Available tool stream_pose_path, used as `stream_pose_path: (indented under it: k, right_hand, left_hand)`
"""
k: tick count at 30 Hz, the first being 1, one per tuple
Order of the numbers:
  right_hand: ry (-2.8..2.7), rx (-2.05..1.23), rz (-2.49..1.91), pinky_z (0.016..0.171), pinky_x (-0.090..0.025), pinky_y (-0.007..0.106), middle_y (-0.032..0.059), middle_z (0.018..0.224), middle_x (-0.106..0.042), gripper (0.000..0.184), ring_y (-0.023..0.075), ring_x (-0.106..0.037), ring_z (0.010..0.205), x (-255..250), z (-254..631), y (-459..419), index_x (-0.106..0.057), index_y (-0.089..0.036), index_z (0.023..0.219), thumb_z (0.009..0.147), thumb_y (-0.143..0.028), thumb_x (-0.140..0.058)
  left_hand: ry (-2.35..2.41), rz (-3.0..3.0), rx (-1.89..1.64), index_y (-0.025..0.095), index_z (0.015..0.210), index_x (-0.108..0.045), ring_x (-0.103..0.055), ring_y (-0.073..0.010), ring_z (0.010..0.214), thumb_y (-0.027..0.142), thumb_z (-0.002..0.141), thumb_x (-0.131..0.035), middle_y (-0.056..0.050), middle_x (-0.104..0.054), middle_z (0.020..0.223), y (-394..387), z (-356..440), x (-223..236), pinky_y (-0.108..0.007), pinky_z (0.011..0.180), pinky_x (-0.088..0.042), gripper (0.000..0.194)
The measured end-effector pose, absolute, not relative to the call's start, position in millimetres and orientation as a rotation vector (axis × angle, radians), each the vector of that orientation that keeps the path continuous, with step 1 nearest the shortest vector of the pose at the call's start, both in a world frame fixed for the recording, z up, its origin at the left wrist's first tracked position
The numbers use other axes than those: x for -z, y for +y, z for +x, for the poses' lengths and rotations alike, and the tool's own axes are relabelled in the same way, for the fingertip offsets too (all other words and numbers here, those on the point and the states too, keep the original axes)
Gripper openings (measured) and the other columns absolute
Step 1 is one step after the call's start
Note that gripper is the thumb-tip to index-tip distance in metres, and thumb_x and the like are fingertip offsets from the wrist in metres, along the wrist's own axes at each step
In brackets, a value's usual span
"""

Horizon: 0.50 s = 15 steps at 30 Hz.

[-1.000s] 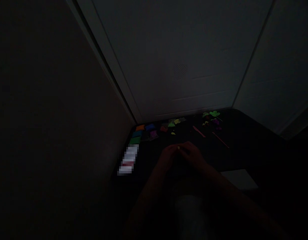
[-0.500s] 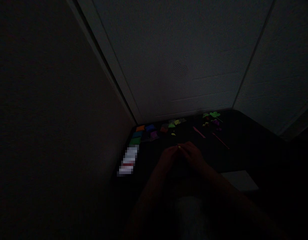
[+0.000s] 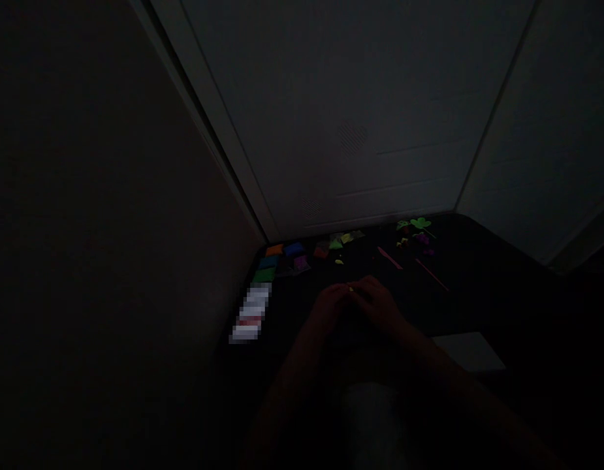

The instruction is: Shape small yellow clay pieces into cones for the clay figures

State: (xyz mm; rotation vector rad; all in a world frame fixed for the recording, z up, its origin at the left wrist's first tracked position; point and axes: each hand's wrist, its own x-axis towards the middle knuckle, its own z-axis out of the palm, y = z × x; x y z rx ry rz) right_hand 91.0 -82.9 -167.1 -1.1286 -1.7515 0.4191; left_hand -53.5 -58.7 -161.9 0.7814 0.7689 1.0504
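My left hand (image 3: 333, 299) and my right hand (image 3: 375, 296) meet fingertip to fingertip over the dark table. Pinched between them is a tiny lump of yellow clay (image 3: 351, 288), mostly covered by the fingers. Just beyond the hands lies a loose piece of yellow clay (image 3: 339, 262). Farther right are a pink modelling knife (image 3: 390, 258) and a thin pink stick tool (image 3: 431, 275). The view is very dark, so finger detail is hard to make out.
Packets of coloured clay, among them orange (image 3: 274, 250), blue (image 3: 294, 249) and green (image 3: 264, 275), line the table's left and back. A blurred white item (image 3: 251, 313) lies at the left edge. Green flower-like shape (image 3: 421, 223) and purple pieces (image 3: 422, 239) sit back right. A pale flat object (image 3: 471, 351) is near my right forearm.
The fingers have shifted very slightly around the yellow clay, and a little less of it shows. The whole view has moved a touch; the things on the table stay where they were.
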Motion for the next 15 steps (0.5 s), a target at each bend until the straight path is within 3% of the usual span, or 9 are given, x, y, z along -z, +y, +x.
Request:
stream_pose_path:
  k: [8,15]
  right_hand:
    - [-1.727,-0.394,-1.131,0.075,-0.049,0.032,0.0041,0.086,-0.062,0.017,0.0173,-0.059,0.081,166.2,90.6,-83.3,-0.065,-0.023,0.098,0.086,-0.027,-0.053]
    - [-1.673,-0.382,-1.190,0.064,-0.047,0.029,0.0020,0.076,-0.059,0.009,0.0159,-0.055,0.070,167.8,90.5,-81.6,-0.061,-0.020,0.083,0.081,-0.029,-0.061]
  left_hand:
    - [0.707,0.756,-1.100,0.011,0.080,-0.065,-0.062,-0.0139,0.079,0.021,0.077,-0.067,-0.003,-0.067,0.082,-58.4,-54.3,165.1,-0.034,0.078,-0.050,0.010]
    - [0.714,0.765,-1.081,0.011,0.070,-0.070,-0.061,-0.0131,0.074,0.024,0.062,-0.079,-0.004,-0.067,0.074,-60.3,-52.0,160.2,-0.028,0.076,-0.047,0.018]
